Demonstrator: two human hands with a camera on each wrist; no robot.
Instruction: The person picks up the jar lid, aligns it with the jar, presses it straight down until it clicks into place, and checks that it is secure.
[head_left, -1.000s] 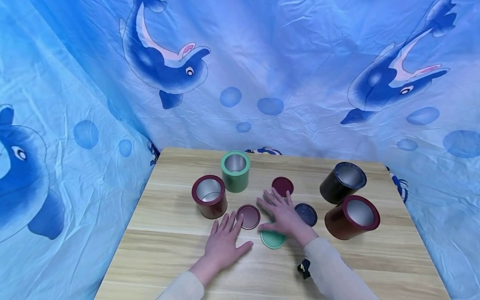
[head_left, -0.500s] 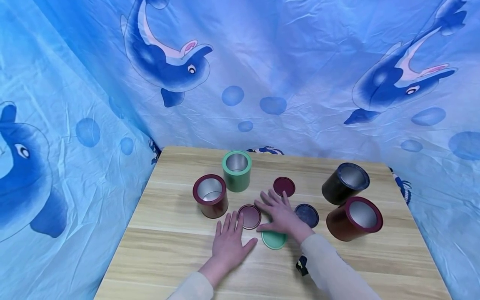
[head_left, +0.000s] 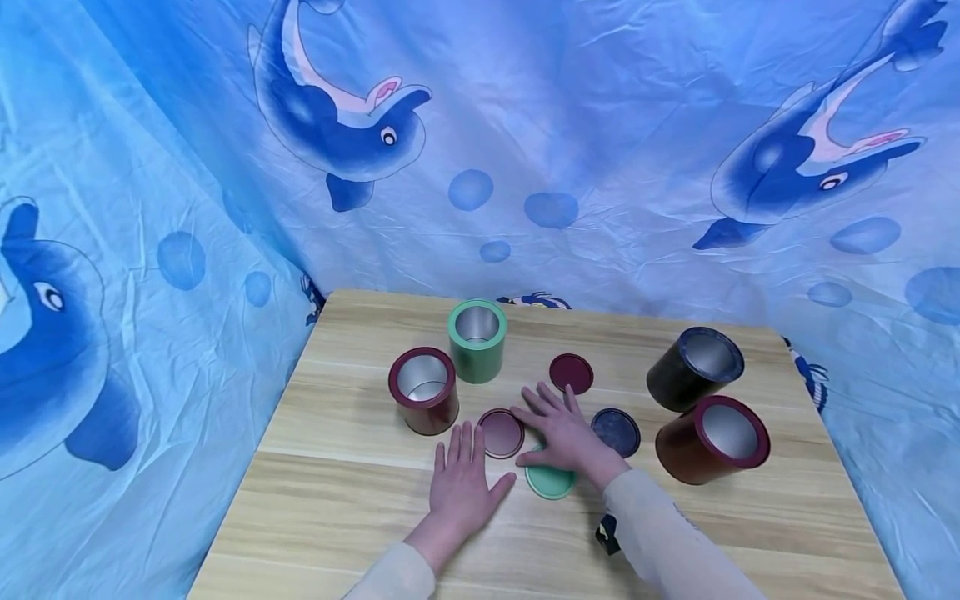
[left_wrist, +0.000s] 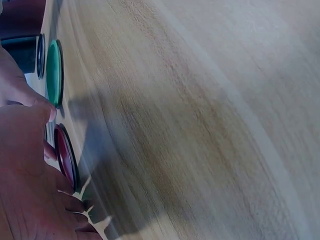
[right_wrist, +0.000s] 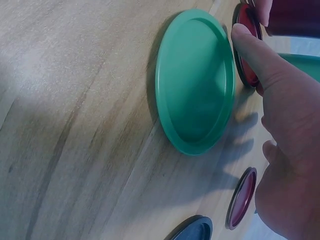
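Note:
My left hand (head_left: pixel 462 492) lies palm down with straight fingers, its tips near a dark red lid (head_left: pixel 501 435). To its right my right hand (head_left: pixel 558 433) spreads its fingers among the lids and holds nothing. Its thumb is by the upper edge of a green lid (right_wrist: pixel 195 85), partly covered from the head view. A second dark red lid (head_left: pixel 572 373) lies beyond its fingertips, and a dark blue lid (head_left: pixel 617 433) lies to its right. In the left wrist view, the left hand (left_wrist: pixel 25 175) fills the lower left corner beside the near red lid (left_wrist: pixel 66 155).
An open green canister (head_left: pixel 477 360) and a dark red canister (head_left: pixel 430 410) stand at the back left. On the right are an open black canister (head_left: pixel 675 377) and another dark red canister (head_left: pixel 692 450). A dolphin-print curtain (head_left: pixel 592 150) hangs behind the wooden table (head_left: pixel 315 508).
My left hand has shifted slightly right and its fingers have drawn closer together. The right hand has moved only a little. Lids and canisters keep their places on the table.

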